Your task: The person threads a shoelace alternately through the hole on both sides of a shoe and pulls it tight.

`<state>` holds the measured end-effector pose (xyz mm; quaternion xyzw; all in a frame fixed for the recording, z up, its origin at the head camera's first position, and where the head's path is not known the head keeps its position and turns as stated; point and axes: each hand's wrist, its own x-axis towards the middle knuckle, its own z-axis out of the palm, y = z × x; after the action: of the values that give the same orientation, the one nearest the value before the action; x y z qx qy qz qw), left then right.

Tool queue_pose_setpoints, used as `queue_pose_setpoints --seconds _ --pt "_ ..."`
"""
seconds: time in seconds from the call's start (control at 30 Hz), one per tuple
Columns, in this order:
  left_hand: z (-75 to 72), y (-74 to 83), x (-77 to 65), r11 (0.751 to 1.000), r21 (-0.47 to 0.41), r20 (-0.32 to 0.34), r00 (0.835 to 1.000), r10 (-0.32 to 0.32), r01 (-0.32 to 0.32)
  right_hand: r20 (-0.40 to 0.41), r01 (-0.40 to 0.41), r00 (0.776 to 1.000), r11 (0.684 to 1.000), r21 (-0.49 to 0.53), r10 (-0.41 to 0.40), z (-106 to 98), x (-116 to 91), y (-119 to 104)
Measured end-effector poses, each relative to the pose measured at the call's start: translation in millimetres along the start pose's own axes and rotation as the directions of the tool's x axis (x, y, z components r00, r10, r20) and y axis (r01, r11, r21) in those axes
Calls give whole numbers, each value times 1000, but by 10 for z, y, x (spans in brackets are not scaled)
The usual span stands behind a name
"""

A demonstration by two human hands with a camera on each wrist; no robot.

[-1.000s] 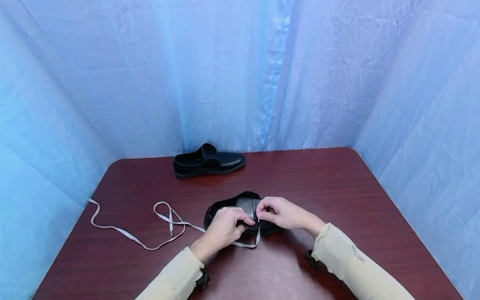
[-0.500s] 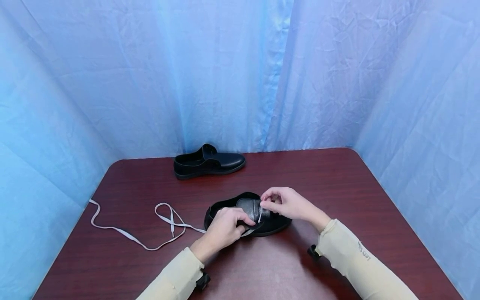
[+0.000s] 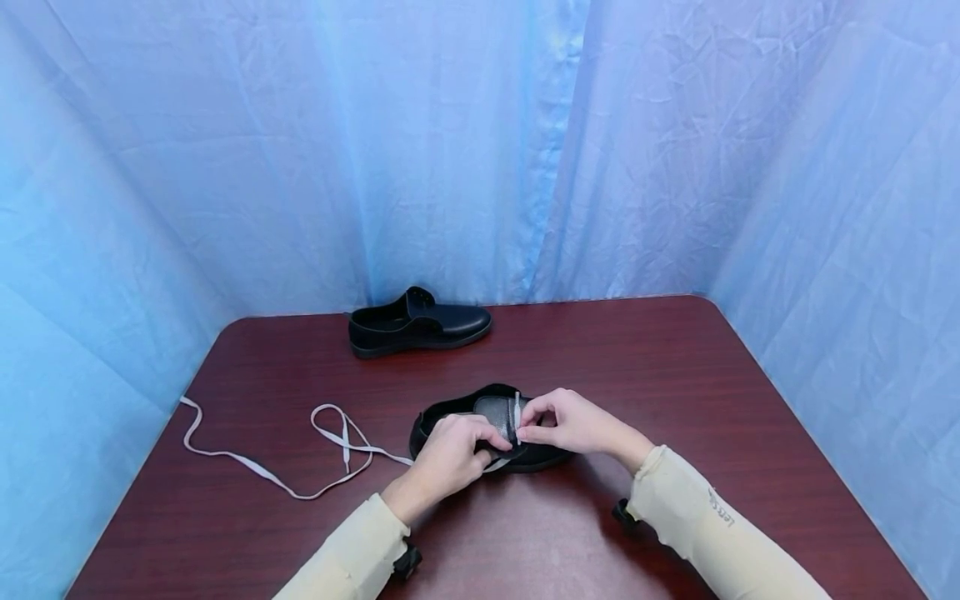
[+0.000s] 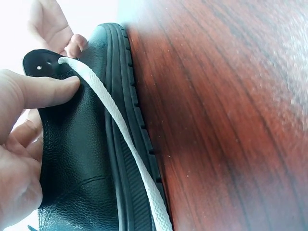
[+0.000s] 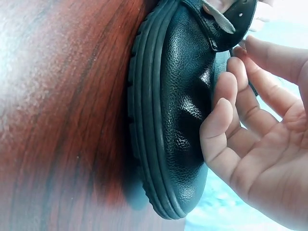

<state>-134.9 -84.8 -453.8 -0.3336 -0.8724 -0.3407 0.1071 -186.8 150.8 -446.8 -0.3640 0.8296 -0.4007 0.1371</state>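
Note:
A black leather shoe (image 3: 542,457) lies on the table with its toe to the right. My left hand (image 3: 452,457) pinches its near eyelet flap (image 4: 41,60) between thumb and fingers. A flat white shoelace (image 4: 118,115) enters one eyelet of that flap and runs down over the shoe's side. At the inner face of the flap, my right hand (image 3: 576,423) pinches the lace's short end (image 3: 517,408), which sticks up across the tongue (image 3: 492,409). In the right wrist view its other fingers (image 5: 216,118) are beside the shoe's upper.
A second black shoe (image 3: 420,327), without a lace, stands at the table's back edge. The long part of the lace (image 3: 258,472) trails in loops to the left over the dark red table (image 3: 660,358). Blue curtains (image 3: 465,150) hang around the back and sides.
The right hand rises to the right with the lace, then comes back down to the flap. The near loop of lace has drawn in, and its end now stands above the fingers.

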Motion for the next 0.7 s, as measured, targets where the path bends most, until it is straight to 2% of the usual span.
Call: queue_pose_setpoints --seconds 0.23,0.33,0.4,0.47,0.53,0.6,0.7 --pt "3 1 0 1000 5 -2 1000 -4 4 -14 14 1000 999 49 -14 9 -14 39" --pt "3 1 0 1000 -2 2 1000 -9 9 -71 1 997 998 66 3 -17 -18 51" --pt "4 -1 1 1000 -9 7 1000 -11 11 -128 -27 991 992 121 42 -69 -15 24" --pt "3 -3 3 1000 -16 9 1000 -10 10 -206 -48 974 980 195 89 -144 -6 -20" --pt "3 -7 2 1000 -19 9 1000 -7 7 -290 -43 948 958 283 128 -233 2 -84" --pt "4 -11 0 1000 -19 8 1000 -5 5 -371 -7 916 929 369 154 -317 10 -144" --pt "7 -14 -3 1000 -17 11 1000 -5 5 -461 96 873 871 482 159 -418 8 -204"
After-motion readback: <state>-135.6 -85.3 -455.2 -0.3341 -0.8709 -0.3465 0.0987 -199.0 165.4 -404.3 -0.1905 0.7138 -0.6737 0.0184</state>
